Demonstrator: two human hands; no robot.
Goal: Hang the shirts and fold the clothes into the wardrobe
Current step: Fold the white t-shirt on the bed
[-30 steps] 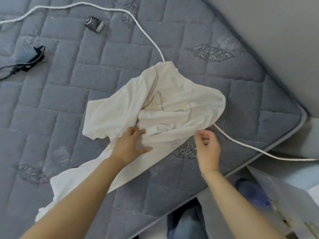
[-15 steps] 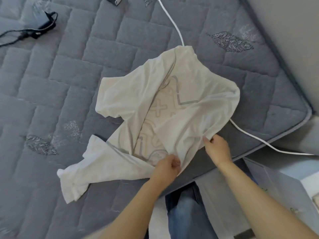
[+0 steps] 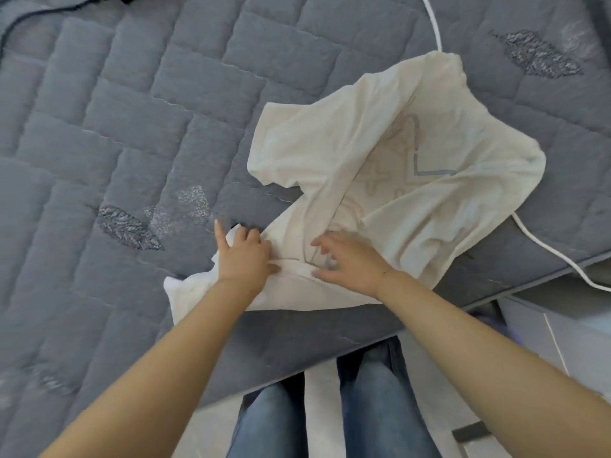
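Note:
A cream T-shirt (image 3: 390,153) with a faint print lies crumpled and inside out on the grey quilted mattress (image 3: 132,127), close to its near edge. My left hand (image 3: 243,256) grips a fold at the shirt's near left part, most fingers curled into the cloth and the index finger sticking out. Just to its right, my right hand (image 3: 347,262) hovers on the same near part with fingers spread and loosely bent, holding nothing; it is blurred. No wardrobe or hanger is in view.
A white cable (image 3: 562,256) runs under the shirt and off the bed's right corner. A black cable (image 3: 10,31) lies at the top left. The mattress edge runs diagonally in front of my jeans-clad legs (image 3: 380,408). White furniture (image 3: 562,332) stands at the lower right.
The shirt has been drawn toward the bed's near edge. My left hand shifted left along the near part. My right hand let go of the side and moved left onto the shirt.

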